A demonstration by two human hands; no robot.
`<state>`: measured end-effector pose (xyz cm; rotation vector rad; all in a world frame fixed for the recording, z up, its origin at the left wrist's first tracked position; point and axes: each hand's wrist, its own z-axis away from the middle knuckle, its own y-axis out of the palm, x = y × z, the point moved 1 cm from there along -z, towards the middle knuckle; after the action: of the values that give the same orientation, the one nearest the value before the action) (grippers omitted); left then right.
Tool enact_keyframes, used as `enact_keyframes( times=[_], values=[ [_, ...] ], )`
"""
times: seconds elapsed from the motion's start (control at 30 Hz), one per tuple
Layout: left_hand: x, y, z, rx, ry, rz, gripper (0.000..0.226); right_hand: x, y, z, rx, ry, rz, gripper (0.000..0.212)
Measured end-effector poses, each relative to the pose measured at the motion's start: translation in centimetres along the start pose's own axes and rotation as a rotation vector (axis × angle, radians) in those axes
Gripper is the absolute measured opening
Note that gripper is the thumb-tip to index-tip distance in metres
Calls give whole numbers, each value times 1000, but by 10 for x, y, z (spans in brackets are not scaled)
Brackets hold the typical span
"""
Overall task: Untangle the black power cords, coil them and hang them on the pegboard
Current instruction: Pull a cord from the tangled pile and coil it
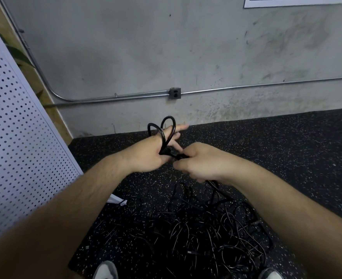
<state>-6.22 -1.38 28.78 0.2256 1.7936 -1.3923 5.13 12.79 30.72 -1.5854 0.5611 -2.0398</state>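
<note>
While the right hand [196,164] grips a cord [163,137] looped over the straight-fingered left hand [148,155], the near pile [196,234] lies tangled, unhung.

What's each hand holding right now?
Left hand: open, fingers straight, loops of thin black power cord wound round it.
Right hand: closed, gripping the same cord.
</note>
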Motion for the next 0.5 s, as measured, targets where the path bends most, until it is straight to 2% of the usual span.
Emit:
enact_keyframes(
  times=[0.13,0.27,0.33,0.4,0.43,0.5],
  values=[
    [0,13,-4,15,-7,57,85,5,4,4,28,-30,-2,25],
    [1,13,-3,39,18,83,51,3,-15,13,127,-85,4,13],
    [8,7,-4,40,-36,54,27,-2,-34,22,233,-88,77,8],
    [15,1,-3,72,-106,-12,10,-11,-50,27,268,-74,202,11],
    [16,-1,-1,95,-126,-26,8,-17,-55,26,220,-86,249,12],
    [14,-1,1,142,-140,0,6,-23,-58,20,7,-178,231,13]
  ],
)
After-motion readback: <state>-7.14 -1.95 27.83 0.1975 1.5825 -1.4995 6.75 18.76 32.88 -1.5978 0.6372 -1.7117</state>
